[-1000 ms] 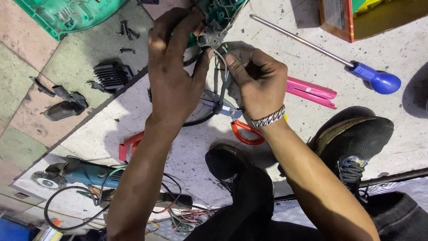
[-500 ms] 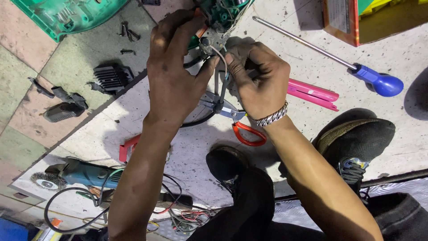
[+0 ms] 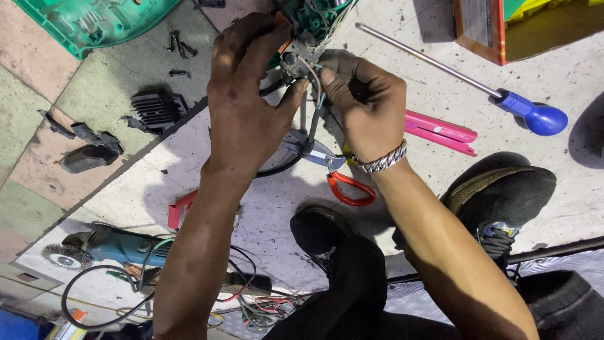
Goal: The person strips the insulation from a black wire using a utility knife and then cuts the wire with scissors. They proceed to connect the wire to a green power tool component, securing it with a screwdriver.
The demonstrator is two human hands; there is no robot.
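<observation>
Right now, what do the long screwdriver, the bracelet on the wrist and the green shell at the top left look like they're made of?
Screwdriver: shaft looks like bare steel, thin and grey with a dull shine; handle seems glossy blue plastic, with a highlight on its bulb.
Bracelet on the right hand: probably polished metal, silvery links catching light.
Green shell: likely moulded plastic, with ribs and screw posts showing inside, semi-matt.

Worn tiled floor under hard light

The floor (image 3: pixel 566 82) was pale speckled stone right of the hands; left of them lay faded pink and green tiles (image 3: pixel 38 75), dusty, with sharp shadows.
</observation>
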